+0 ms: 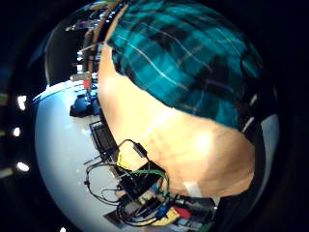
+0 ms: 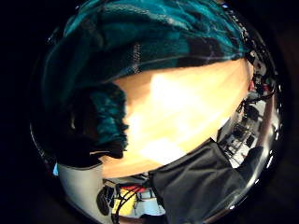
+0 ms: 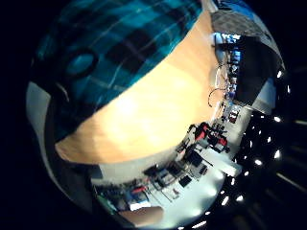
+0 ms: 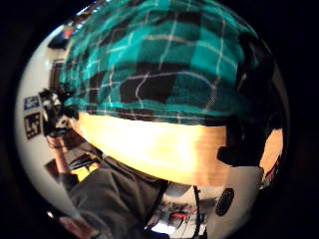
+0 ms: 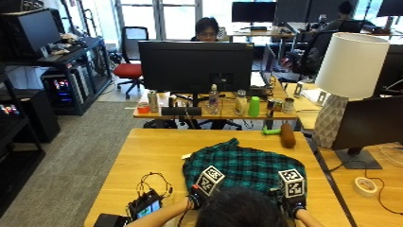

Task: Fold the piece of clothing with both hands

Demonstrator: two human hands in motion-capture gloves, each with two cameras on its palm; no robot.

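Observation:
A teal and black plaid garment (image 5: pixel 245 165) lies spread on the wooden table (image 5: pixel 151 151) right in front of me. My left hand (image 5: pixel 197 195) is at its near left edge and my right hand (image 5: pixel 288 201) at its near right edge, both partly hidden behind my head. In the left thumb side view, cloth (image 2: pixel 149 37) bunches around my dark fingers (image 2: pixel 79 130). The right thumb side view shows the garment's hem (image 4: pixel 164 64) with my gloved fingers (image 4: pixel 244 144) curled over it.
A small device with tangled cables (image 5: pixel 146 204) sits near the table's front left. A brown cylinder (image 5: pixel 287 135) and a green object (image 5: pixel 269 132) lie at the far right edge. A lamp (image 5: pixel 343 85) and a tape roll (image 5: pixel 364 186) stand on the adjoining right table.

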